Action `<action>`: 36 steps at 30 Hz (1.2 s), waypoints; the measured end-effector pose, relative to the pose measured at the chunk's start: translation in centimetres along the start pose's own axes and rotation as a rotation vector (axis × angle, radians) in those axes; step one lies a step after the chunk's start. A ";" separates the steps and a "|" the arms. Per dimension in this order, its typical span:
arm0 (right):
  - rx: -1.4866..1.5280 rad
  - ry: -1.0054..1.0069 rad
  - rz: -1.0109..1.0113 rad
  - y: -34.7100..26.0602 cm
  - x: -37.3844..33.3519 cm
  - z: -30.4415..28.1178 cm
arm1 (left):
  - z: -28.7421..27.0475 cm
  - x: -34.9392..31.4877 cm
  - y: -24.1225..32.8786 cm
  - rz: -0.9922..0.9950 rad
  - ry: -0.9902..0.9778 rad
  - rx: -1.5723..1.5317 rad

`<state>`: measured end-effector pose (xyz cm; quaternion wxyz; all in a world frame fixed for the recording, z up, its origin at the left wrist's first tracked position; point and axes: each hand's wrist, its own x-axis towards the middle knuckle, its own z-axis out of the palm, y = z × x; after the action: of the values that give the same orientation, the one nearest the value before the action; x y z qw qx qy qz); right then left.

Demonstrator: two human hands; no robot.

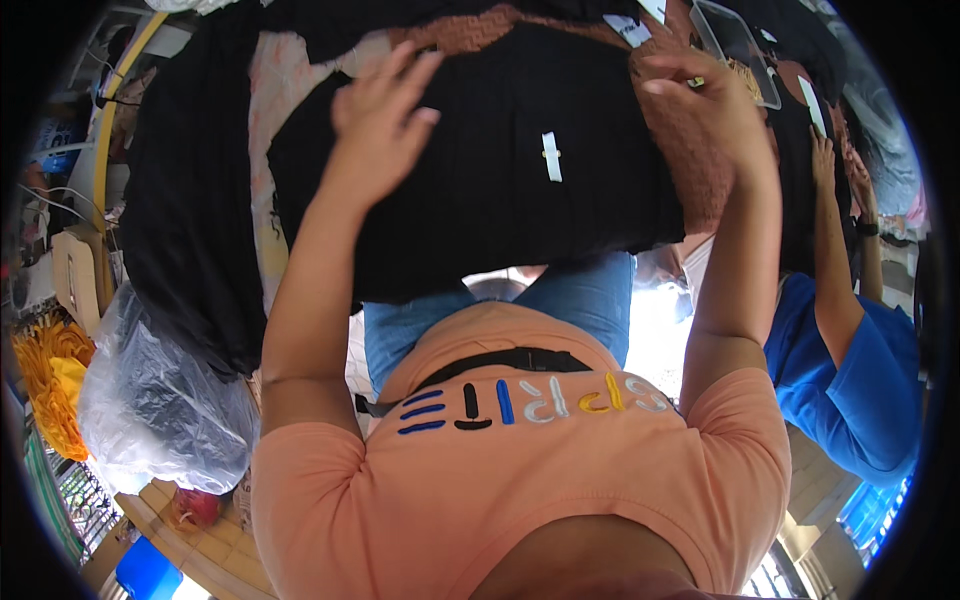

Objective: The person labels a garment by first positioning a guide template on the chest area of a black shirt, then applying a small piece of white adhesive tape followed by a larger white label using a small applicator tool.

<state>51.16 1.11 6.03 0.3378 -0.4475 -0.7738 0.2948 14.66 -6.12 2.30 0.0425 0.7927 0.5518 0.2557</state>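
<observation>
A piece of black fabric point(450, 190) lies spread over my lap and the work surface. On it, right of the middle, sits a narrow white strip point(552, 157) with a small pale piece across its centre. My left hand point(380, 125) is over the fabric's upper left part, its fingers spread and holding nothing. Over the brown textured cloth point(690, 185) at the fabric's right edge, my right hand point(715, 110) has its thumb and fingers drawn together. A tiny yellowish thing point(697, 82) shows at those fingers, too small to name.
Beyond my right hand stands a clear plastic box point(740, 45) with small gold-coloured pieces. At the right, a person in a blue shirt point(850, 370) has both hands on black fabric. More black cloth point(190, 180) hangs at left, above a clear plastic bag point(165, 390) and yellow cloth point(50, 385).
</observation>
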 end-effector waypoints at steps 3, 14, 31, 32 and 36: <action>-0.261 0.002 0.107 0.9 3.1 2.8 | -1.1 -2.1 -10.1 -0.241 0.178 0.089; -0.516 0.291 -0.120 6.7 6.7 4.7 | -1.6 0.5 -13.2 -0.370 0.549 0.107; -0.626 0.401 -0.019 3.6 5.3 5.4 | -0.2 0.6 -13.8 -0.370 0.366 0.312; -0.651 0.421 -0.049 1.8 4.5 5.1 | -0.3 0.7 -12.1 -0.354 0.397 0.387; -0.235 0.245 0.067 -3.5 0.0 5.1 | -0.5 1.1 -4.6 -0.020 0.218 -0.003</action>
<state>45.40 -1.19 5.61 0.3650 -0.5422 -0.7404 0.1569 10.78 -3.48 1.48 -0.0138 0.7546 0.5607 0.3408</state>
